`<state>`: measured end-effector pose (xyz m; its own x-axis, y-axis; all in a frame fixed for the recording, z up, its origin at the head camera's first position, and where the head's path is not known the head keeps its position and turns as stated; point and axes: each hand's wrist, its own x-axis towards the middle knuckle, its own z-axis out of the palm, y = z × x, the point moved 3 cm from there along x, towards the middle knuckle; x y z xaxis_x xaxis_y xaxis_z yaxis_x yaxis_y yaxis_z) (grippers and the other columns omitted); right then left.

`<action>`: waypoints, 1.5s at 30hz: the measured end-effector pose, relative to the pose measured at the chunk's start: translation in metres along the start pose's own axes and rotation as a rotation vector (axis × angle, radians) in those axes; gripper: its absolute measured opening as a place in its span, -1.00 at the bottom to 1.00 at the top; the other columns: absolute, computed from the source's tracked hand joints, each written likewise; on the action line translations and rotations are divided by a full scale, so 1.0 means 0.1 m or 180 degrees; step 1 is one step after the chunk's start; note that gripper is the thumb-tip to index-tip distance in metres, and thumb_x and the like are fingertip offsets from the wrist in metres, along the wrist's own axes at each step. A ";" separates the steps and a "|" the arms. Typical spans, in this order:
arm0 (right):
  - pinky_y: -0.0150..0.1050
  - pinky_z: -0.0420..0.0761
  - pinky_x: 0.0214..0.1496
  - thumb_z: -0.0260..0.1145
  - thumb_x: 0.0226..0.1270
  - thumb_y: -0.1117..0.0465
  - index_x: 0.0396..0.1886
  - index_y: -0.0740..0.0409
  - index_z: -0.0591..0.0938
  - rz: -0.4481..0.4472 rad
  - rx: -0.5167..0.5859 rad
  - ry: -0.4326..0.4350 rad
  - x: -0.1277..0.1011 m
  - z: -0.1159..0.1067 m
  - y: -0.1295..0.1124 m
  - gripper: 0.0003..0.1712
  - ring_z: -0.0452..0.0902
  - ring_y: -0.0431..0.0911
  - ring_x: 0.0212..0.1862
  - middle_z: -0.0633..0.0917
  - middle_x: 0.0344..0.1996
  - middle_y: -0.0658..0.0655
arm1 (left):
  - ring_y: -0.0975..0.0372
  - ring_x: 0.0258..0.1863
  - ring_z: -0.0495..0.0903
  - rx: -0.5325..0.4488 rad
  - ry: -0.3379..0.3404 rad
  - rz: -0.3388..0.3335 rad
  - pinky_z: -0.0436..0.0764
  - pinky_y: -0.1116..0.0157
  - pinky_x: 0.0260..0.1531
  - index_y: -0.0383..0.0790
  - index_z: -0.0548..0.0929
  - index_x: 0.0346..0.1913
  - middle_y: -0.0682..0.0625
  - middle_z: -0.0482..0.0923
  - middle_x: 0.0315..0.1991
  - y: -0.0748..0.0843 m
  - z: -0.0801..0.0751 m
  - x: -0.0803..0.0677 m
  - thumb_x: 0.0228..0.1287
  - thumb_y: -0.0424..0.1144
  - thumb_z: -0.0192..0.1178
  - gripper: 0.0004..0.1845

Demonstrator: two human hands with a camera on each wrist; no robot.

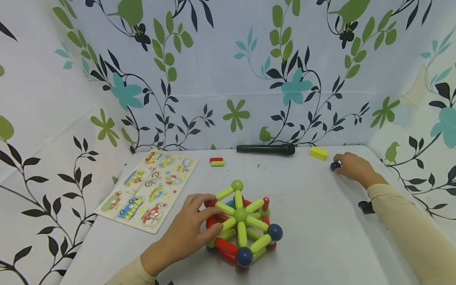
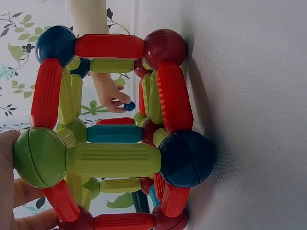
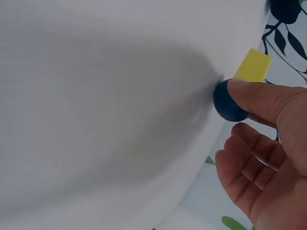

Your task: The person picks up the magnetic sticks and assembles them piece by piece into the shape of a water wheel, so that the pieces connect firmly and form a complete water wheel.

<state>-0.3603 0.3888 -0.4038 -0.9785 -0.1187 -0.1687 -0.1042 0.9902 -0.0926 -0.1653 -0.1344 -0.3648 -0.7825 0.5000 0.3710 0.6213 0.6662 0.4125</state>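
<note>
Left hand (image 1: 189, 233) grip: fingers curled over the left side of the toy frame (image 1: 242, 223), holding it. The frame is built of green, red and teal sticks joined by green, red and dark blue balls, and sits on the white table (image 1: 313, 221) just right of that grip. The left wrist view shows it close up, with a green ball (image 2: 39, 157) against the palm (image 2: 8, 167) and the bottom balls touching the table.

Right hand (image 1: 354, 168) grip: fingertips pinching a small dark blue ball (image 1: 335, 166) that rests on the table at the far right. In the right wrist view one finger (image 3: 261, 98) lies over the ball (image 3: 228, 101) and the rest hang loose below it. Whether the thumb touches the ball, cannot tell.

A yellow block (image 1: 318, 153) lies just beyond this grip, up and to its left. A black flashlight-like tube (image 1: 265, 149) lies farther left of it, along the back edge. A red stick and a green stick (image 1: 217, 162), side by side and touching, lie left of the tube, well beyond the left grip. A wooden vehicle puzzle board (image 1: 149, 189) lies flat, left of and beyond the left grip, not touching it. A leaf-and-flower cloth (image 1: 228, 71) hangs behind and at both sides of the table.
</note>
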 end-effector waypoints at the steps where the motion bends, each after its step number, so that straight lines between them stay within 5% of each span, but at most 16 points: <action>1: 0.28 0.57 0.02 0.42 0.31 0.20 0.16 0.40 0.54 0.0040 0.0055 0.0003 0.01 0.02 0.02 -0.47 0.58 0.27 -0.05 0.64 -0.09 0.40 | 0.20 0.26 0.31 0.0001 -0.0003 0.0006 0.58 0.13 0.09 0.08 0.75 0.02 0.06 0.45 0.27 0.00 0.00 0.00 0.31 0.00 0.36 -0.74; 9: 0.22 0.58 0.01 0.36 0.38 0.06 0.19 0.43 0.50 -0.0031 0.0554 0.0089 -0.04 -0.02 -0.17 -0.40 0.58 0.21 -0.07 0.66 -0.06 0.40 | 0.19 0.27 0.30 0.0005 -0.0016 0.0011 0.58 0.12 0.09 0.09 0.75 0.02 0.06 0.45 0.27 0.00 0.01 0.03 0.32 0.00 0.35 -0.74; 15: -0.14 0.62 -0.14 0.38 0.41 0.08 0.26 0.23 0.59 -0.0905 0.1154 0.0130 -0.27 -0.32 -0.93 -0.48 0.58 0.02 -0.07 0.69 -0.03 0.20 | 0.20 0.27 0.30 0.0027 -0.0040 -0.0076 0.59 0.14 0.07 0.11 0.75 0.02 0.08 0.43 0.29 -0.01 0.02 0.01 0.31 0.01 0.36 -0.74; 21: -0.19 0.67 -0.06 0.43 0.36 0.11 0.24 -0.01 0.64 -0.1819 0.1525 -0.0345 -0.55 -0.38 -1.72 -0.54 0.61 -0.07 0.02 0.73 0.01 -0.03 | 0.20 0.27 0.30 0.0028 0.0003 -0.0026 0.59 0.16 0.07 0.10 0.74 0.01 0.08 0.44 0.29 -0.01 0.03 -0.01 0.31 0.00 0.35 -0.75; 26: -0.22 0.69 -0.07 0.43 0.36 0.12 0.23 -0.08 0.65 -0.2280 0.1536 -0.0671 -0.68 -0.30 -2.13 -0.56 0.62 -0.16 0.03 0.73 -0.01 -0.14 | 0.20 0.27 0.30 0.0008 0.0009 0.0006 0.58 0.16 0.07 0.10 0.74 0.01 0.06 0.44 0.28 0.00 0.01 0.00 0.32 0.00 0.34 -0.75; 38: -0.27 0.68 -0.08 0.42 0.36 0.15 0.24 -0.08 0.64 -0.2475 0.1408 -0.0743 -0.76 -0.23 -2.31 -0.55 0.62 -0.21 0.00 0.71 -0.01 -0.18 | 0.19 0.25 0.31 0.0016 0.0014 0.0014 0.59 0.14 0.05 0.09 0.74 0.01 0.05 0.46 0.26 0.01 0.00 0.01 0.32 -0.01 0.35 -0.75; 45: -0.28 0.67 -0.11 0.44 0.36 0.01 0.18 -0.12 0.67 -0.2445 0.1368 -0.0564 -0.78 -0.21 -2.35 -0.59 0.62 -0.26 -0.08 0.71 -0.02 -0.17 | 0.20 0.24 0.32 0.0006 0.0031 0.0024 0.59 0.15 0.04 0.09 0.75 0.00 0.06 0.46 0.24 0.01 0.00 0.02 0.31 -0.01 0.35 -0.75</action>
<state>-0.2636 0.1664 -0.3479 -0.6211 -0.7819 -0.0545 -0.6082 0.5246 -0.5957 -0.1662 -0.1327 -0.3640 -0.7775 0.4996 0.3820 0.6270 0.6635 0.4082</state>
